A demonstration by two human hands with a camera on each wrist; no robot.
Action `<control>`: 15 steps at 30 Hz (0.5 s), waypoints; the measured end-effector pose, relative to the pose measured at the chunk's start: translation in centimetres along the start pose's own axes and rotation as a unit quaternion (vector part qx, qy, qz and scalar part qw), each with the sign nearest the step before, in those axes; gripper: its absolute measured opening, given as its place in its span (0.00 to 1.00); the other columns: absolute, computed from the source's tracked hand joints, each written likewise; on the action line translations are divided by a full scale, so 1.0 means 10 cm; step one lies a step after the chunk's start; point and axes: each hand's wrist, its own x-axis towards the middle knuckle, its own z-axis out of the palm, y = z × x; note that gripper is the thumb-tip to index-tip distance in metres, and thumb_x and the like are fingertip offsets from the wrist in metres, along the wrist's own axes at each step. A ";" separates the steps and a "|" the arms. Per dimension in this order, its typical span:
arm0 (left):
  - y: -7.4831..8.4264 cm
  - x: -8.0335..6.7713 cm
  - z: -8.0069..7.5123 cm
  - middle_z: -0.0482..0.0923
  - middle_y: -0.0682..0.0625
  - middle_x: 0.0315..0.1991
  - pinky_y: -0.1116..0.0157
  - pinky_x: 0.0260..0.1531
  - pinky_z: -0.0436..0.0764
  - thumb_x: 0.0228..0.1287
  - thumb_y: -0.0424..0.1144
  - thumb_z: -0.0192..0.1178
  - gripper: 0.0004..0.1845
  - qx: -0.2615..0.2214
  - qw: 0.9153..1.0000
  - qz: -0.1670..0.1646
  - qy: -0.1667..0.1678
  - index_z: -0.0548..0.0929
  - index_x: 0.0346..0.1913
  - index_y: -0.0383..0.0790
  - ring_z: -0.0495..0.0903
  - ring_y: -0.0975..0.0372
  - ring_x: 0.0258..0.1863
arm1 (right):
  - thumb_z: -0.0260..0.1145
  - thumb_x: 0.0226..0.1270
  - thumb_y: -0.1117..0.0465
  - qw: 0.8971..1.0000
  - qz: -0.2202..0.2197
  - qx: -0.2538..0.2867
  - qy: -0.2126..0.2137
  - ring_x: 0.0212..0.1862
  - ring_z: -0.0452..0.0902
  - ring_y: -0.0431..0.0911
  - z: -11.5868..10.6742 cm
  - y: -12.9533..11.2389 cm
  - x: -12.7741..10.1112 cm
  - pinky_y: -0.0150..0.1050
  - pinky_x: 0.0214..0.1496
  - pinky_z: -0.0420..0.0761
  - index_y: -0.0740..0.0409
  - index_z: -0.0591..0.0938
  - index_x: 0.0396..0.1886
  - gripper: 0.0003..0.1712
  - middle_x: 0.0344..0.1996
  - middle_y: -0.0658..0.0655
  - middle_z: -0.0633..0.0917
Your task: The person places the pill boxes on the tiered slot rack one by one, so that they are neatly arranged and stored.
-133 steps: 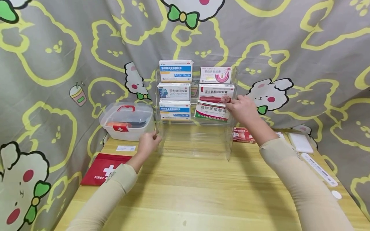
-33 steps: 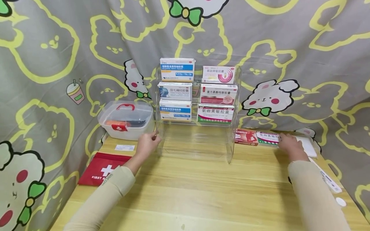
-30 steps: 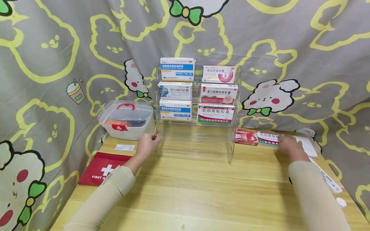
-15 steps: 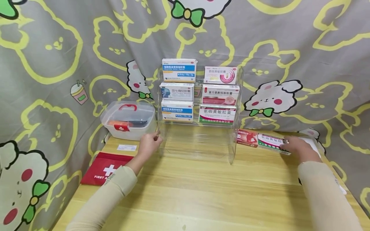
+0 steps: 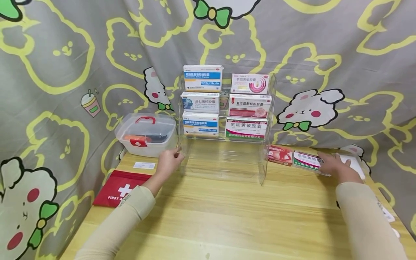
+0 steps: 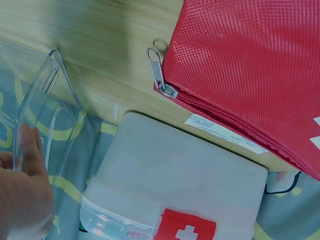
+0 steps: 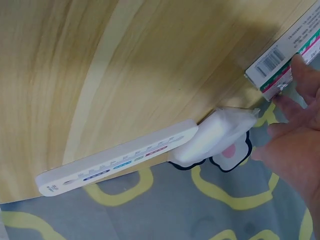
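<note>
My left hand [image 5: 168,164] pinches the left side edge of a clear acrylic display rack [image 5: 262,162]; the left wrist view shows thumb and fingers on the rack's edge [image 6: 25,107]. Several medicine boxes stand on its upper tiers in two columns, among them a white-and-green capsule box [image 5: 246,129] at lower right. On the table to the right, my right hand [image 5: 336,168] touches the right end of another white-and-green capsule box [image 5: 307,160]. In the right wrist view its fingers lie extended against that box [image 7: 280,62]. A red medicine box [image 5: 280,155] lies left of it.
A clear first-aid case [image 5: 149,148] with a red handle stands left of the rack. In front of it lie a white packet [image 5: 144,165] and a red first-aid pouch [image 5: 121,187]. At right are a white plastic-wrapped pack [image 5: 355,166] and a white test stick [image 7: 117,157].
My right hand has gone from the rack's lower right box to the white-and-green box on the table. That box's right end has swung forward slightly. My left hand stays at the rack's edge.
</note>
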 end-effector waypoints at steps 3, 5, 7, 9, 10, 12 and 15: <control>0.01 0.00 0.01 0.85 0.41 0.32 0.69 0.16 0.72 0.57 0.34 0.55 0.17 0.002 1.000 0.000 -0.001 0.84 0.47 0.35 0.75 0.60 0.22 | 0.59 0.59 0.53 0.999 -0.005 -0.039 0.022 0.64 0.30 0.78 0.03 -0.01 0.00 0.75 0.55 0.25 0.71 0.49 0.70 0.47 0.63 0.83 0.48; 0.01 0.00 0.00 0.85 0.41 0.33 0.69 0.16 0.72 0.57 0.34 0.55 0.17 -0.002 1.000 -0.003 -0.003 0.84 0.48 0.34 0.75 0.60 0.21 | 0.62 0.56 0.52 0.997 -0.008 -0.063 0.042 0.62 0.38 0.79 0.04 -0.02 -0.01 0.76 0.56 0.30 0.76 0.52 0.67 0.48 0.61 0.84 0.51; 0.02 -0.01 -0.01 0.85 0.41 0.34 0.69 0.16 0.72 0.57 0.34 0.55 0.17 -0.006 1.000 -0.007 -0.005 0.84 0.48 0.34 0.75 0.61 0.21 | 0.64 0.54 0.52 0.994 -0.015 -0.089 0.061 0.58 0.46 0.79 0.05 -0.01 0.00 0.76 0.57 0.38 0.80 0.56 0.64 0.48 0.58 0.84 0.55; 0.03 -0.01 -0.02 0.85 0.40 0.34 0.69 0.16 0.71 0.57 0.34 0.55 0.17 -0.010 1.000 -0.010 -0.007 0.83 0.49 0.34 0.75 0.61 0.20 | 0.66 0.51 0.54 0.992 -0.017 -0.100 0.076 0.53 0.53 0.77 0.05 -0.02 0.01 0.74 0.56 0.50 0.82 0.59 0.60 0.47 0.53 0.83 0.57; 0.03 -0.02 -0.02 0.85 0.40 0.34 0.69 0.15 0.71 0.57 0.34 0.55 0.17 -0.013 1.000 -0.011 -0.007 0.83 0.49 0.34 0.74 0.61 0.19 | 0.67 0.50 0.54 0.992 -0.017 -0.099 0.083 0.51 0.55 0.76 0.05 -0.02 0.02 0.73 0.54 0.55 0.82 0.60 0.59 0.46 0.51 0.82 0.58; 0.04 -0.02 -0.02 0.85 0.40 0.34 0.69 0.15 0.71 0.57 0.33 0.55 0.17 -0.013 1.000 -0.012 -0.005 0.83 0.49 0.34 0.74 0.61 0.19 | 0.69 0.48 0.54 0.992 -0.011 -0.087 0.086 0.49 0.58 0.75 0.05 -0.01 0.02 0.71 0.49 0.62 0.81 0.59 0.59 0.47 0.50 0.82 0.57; 0.04 -0.02 -0.02 0.85 0.40 0.34 0.69 0.15 0.71 0.58 0.34 0.55 0.17 -0.008 1.000 -0.013 -0.009 0.83 0.49 0.33 0.74 0.61 0.19 | 0.71 0.49 0.52 0.995 -0.002 -0.057 0.079 0.50 0.59 0.75 0.05 0.02 -0.01 0.71 0.49 0.65 0.78 0.55 0.61 0.51 0.51 0.84 0.55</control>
